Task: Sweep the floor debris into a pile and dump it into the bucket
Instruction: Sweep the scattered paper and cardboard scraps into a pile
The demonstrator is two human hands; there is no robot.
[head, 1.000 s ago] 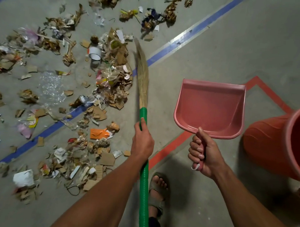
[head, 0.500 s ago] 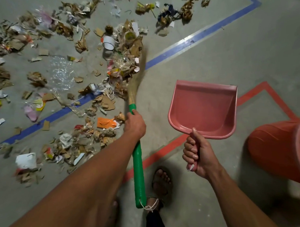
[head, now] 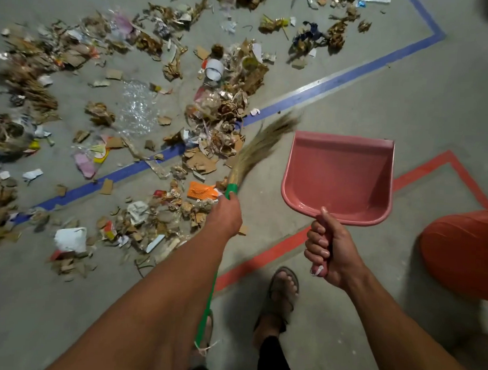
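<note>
The left hand (head: 227, 215) is clenching the broom (head: 255, 152) by its green handle, bristles blurred just beside the debris (head: 211, 134) that is lying across the floor's (head: 351, 78) blue line. The right hand (head: 331, 251) is grasping the pink dustpan (head: 338, 175) by its handle, and the orange bucket (head: 461, 253) is sitting at the floor's right edge.

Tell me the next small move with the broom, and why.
Probably draw the broom leftward through the debris to bunch it. The left hand grips the broom, the scraps lie scattered, and the dustpan in the right hand is empty.
</note>
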